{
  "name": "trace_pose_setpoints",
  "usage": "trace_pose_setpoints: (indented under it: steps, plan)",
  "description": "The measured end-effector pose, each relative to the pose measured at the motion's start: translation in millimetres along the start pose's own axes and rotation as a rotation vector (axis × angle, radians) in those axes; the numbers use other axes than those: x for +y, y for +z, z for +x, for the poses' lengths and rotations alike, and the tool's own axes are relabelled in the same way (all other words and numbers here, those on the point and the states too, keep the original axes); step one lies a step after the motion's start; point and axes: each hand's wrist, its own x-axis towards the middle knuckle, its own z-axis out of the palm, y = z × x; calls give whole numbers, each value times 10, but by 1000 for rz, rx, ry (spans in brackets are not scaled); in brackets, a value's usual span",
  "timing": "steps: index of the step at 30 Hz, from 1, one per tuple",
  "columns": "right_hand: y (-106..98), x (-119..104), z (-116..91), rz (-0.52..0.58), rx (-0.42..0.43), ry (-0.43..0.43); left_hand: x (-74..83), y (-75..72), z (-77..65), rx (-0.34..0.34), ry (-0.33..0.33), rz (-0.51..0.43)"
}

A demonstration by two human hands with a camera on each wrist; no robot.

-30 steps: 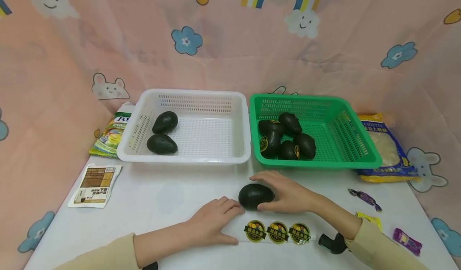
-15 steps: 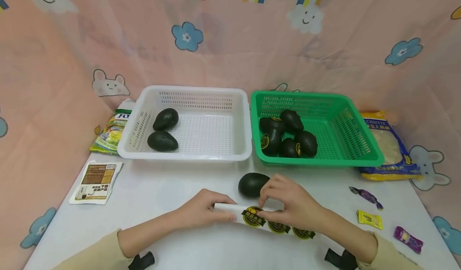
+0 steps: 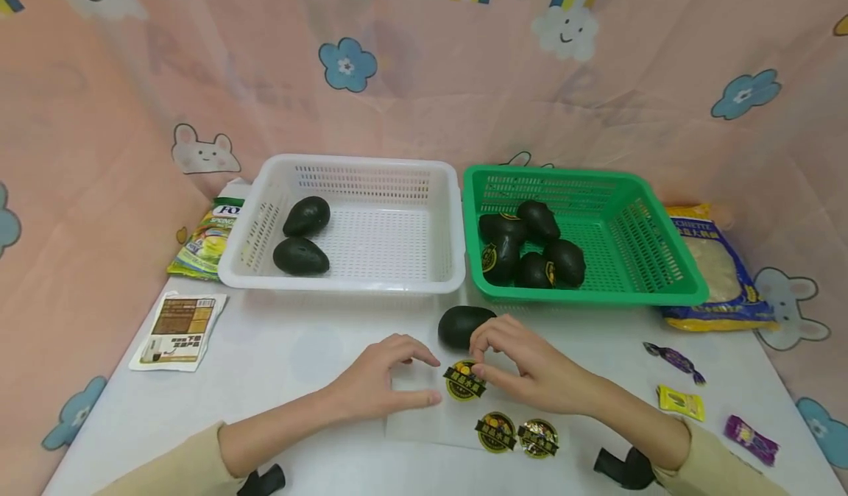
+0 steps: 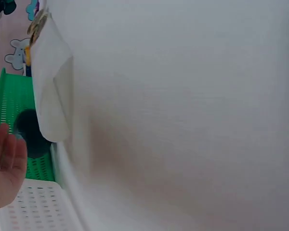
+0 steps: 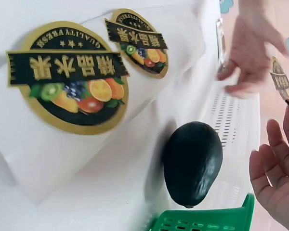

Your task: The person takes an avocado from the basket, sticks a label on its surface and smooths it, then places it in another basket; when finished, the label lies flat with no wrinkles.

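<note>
We take the lone avocado (image 3: 460, 327) on the white table (image 3: 344, 459) as our landmark. Closest to us, well in front of it to left and right, are two beige sleeves (image 3: 159, 466) with a black device (image 3: 263, 480) at each wrist. Off to the avocado's right and nearer us lie three wrapped candies: one purple candy (image 3: 751, 440), one yellow candy (image 3: 681, 403) and one dark twisted candy (image 3: 674, 362). In front of the avocado we see one white backing sheet (image 3: 424, 422), bent up in part, bearing two round black-and-gold stickers (image 3: 495, 432). The left hand (image 3: 377, 382), in front of the avocado and to its left, holds nothing, its fingers and thumb spread apart; we cannot tell whether its thumb touches the sheet. The right hand (image 3: 539, 369), in front and to the right, pinches a third sticker (image 3: 464, 380) by its edge between thumb and finger. That sticker is just in front of the avocado and apart from it, while in the head view the hand's fingers cover the avocado's right end. Well to the avocado's left lies one white-and-brown pouch (image 3: 177, 332). Behind the avocado stand two baskets: a white basket (image 3: 344, 287) to the left, with two avocados (image 3: 301, 256), and a green basket (image 3: 596, 296) to the right, with five avocados (image 3: 564, 263), at least three with stickers. Farthest are one green bag (image 3: 207, 238) far left, one blue-and-yellow bag (image 3: 715, 268) far right, and a pink cartoon backdrop (image 3: 411, 113).
</note>
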Motion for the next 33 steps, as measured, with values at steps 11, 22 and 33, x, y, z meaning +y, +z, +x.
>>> trace_pose_setpoints:
  steps: [11, 22, 33]
  plan:
    - [31, 152, 31, 155, 139, 381, 161, 31, 266, 251, -208, -280]
    - [181, 450, 18, 95, 277, 624, -41, 184, 488, 290, -263, -151]
    - [268, 579, -9, -190, 344, 204, -166, 174, 541, 335, 52, 273]
